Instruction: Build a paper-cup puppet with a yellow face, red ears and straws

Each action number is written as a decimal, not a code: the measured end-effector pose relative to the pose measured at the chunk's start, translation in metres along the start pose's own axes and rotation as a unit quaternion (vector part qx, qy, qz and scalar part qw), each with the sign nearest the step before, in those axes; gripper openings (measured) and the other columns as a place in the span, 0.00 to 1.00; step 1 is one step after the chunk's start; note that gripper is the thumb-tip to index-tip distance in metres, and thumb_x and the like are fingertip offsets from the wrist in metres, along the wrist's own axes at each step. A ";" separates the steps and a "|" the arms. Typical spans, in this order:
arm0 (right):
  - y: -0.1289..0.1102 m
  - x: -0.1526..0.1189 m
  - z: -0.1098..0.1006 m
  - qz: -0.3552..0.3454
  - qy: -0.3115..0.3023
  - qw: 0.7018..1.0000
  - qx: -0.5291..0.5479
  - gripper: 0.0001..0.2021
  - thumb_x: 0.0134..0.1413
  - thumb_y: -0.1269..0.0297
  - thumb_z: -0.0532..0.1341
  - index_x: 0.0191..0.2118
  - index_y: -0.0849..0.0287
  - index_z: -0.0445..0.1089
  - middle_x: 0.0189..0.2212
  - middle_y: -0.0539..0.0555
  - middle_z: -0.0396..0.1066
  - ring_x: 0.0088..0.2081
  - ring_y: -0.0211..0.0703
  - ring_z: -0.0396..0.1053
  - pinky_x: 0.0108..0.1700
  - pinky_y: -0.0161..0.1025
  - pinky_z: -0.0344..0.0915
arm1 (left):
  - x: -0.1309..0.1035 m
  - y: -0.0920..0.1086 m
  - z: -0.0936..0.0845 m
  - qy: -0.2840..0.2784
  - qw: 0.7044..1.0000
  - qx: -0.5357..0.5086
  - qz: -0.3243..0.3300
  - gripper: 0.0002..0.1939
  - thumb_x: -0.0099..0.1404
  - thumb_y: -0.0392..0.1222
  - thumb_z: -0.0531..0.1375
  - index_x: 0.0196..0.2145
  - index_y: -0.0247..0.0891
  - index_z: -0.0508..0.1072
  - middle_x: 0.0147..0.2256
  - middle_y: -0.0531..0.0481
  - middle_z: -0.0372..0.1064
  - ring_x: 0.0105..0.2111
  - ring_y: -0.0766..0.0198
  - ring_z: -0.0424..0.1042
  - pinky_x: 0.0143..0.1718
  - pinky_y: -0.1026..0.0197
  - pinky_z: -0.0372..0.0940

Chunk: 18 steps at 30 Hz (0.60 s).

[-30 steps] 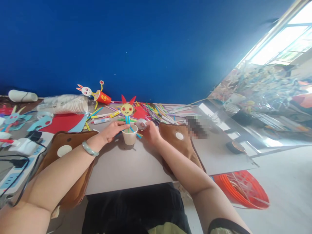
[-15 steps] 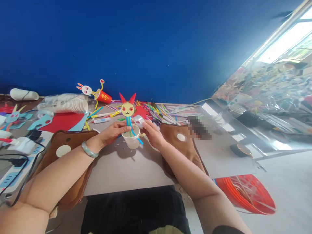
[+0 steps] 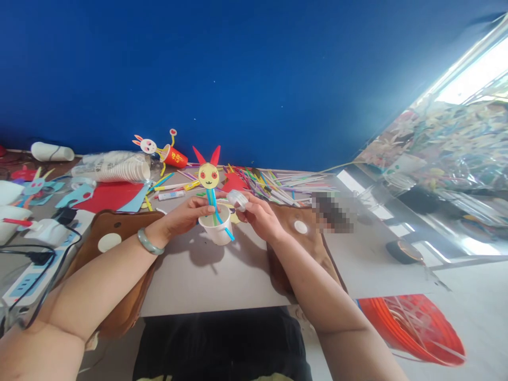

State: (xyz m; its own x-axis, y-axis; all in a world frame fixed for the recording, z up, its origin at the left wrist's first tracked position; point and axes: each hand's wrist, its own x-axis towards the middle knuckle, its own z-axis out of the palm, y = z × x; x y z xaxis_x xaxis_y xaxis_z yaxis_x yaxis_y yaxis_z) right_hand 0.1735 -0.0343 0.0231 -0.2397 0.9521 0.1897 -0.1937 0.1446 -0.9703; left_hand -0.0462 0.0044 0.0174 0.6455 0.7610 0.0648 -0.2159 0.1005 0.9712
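A paper-cup figure stands in front of me: a white paper cup [image 3: 216, 231] with blue and green drinking straws [image 3: 211, 199] rising out of it. On top of the straws sits a round yellow face [image 3: 208, 176] with red pointed ears. My left hand [image 3: 191, 212] pinches the straws just above the cup's rim. Between the fingers of my right hand [image 3: 260, 214] is a roll of clear tape [image 3: 237, 200], held to the right of the straws. Whether a strip of tape runs from the roll to the straws is too small to tell.
Loose straws [image 3: 278, 185] lie heaped along the blue wall. A red-cup rabbit figure [image 3: 174, 157] and stacked paper cups [image 3: 119, 168] are at the back left. Brown cushions [image 3: 115, 264] flank the work spot. A power strip [image 3: 27, 283] is left, a red bin [image 3: 428, 328] lower right.
My right hand has drawn the tape roll slightly right, away from the straws, and turned it. My left hand keeps its pinch. The whole view has shifted a little.
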 end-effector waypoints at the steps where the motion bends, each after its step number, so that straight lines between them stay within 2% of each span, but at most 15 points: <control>1: -0.001 0.000 -0.001 0.002 -0.003 1.000 -0.001 0.09 0.53 0.61 0.57 0.35 0.60 0.71 0.34 0.52 0.65 0.26 0.34 0.56 0.28 0.37 0.50 | 0.000 0.000 0.000 -0.001 1.000 0.001 0.000 0.15 0.55 0.51 0.69 0.35 0.38 0.84 0.58 0.41 0.69 0.48 0.49 0.74 0.45 0.56 0.65; 6: -0.001 0.000 -0.005 0.014 -0.018 1.000 -0.013 0.10 0.53 0.62 0.56 0.37 0.61 0.71 0.28 0.50 0.63 0.25 0.35 0.55 0.29 0.37 0.49 | -0.001 0.000 0.000 -0.009 1.000 0.006 -0.002 0.15 0.56 0.51 0.69 0.37 0.38 0.84 0.59 0.42 0.69 0.50 0.49 0.73 0.45 0.58 0.65; 9: 0.001 0.000 -0.006 0.025 -0.032 0.999 -0.021 0.10 0.53 0.62 0.57 0.36 0.61 0.72 0.29 0.51 0.64 0.26 0.34 0.55 0.29 0.37 0.49 | -0.002 0.001 0.000 -0.021 1.000 0.003 0.002 0.14 0.58 0.49 0.68 0.38 0.38 0.83 0.57 0.42 0.70 0.49 0.51 0.73 0.46 0.59 0.65; 15: 0.000 -0.001 -0.003 0.045 -0.066 0.995 -0.060 0.09 0.52 0.62 0.57 0.34 0.62 0.71 0.23 0.48 0.59 0.24 0.34 0.53 0.27 0.36 0.49 | -0.001 -0.001 0.001 -0.018 1.000 0.004 0.007 0.13 0.56 0.49 0.69 0.32 0.36 0.83 0.50 0.41 0.75 0.42 0.56 0.74 0.41 0.60 0.64; 18: 0.001 -0.001 -0.003 0.047 -0.071 0.993 -0.085 0.08 0.53 0.64 0.56 0.29 0.61 0.70 0.22 0.48 0.59 0.24 0.35 0.53 0.27 0.36 0.49 | 0.000 -0.006 -0.001 -0.001 1.000 0.015 -0.004 0.14 0.53 0.49 0.71 0.30 0.35 0.82 0.41 0.43 0.78 0.36 0.60 0.73 0.36 0.62 0.63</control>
State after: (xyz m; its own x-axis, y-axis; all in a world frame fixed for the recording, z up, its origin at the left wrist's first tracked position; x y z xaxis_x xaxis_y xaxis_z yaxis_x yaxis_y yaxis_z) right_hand 0.1764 -0.0340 0.0220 -0.3828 0.9179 0.1050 -0.0043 0.1119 -0.9937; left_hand -0.0458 0.0038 0.0119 0.6489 0.7587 0.0578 -0.1882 0.0865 0.9783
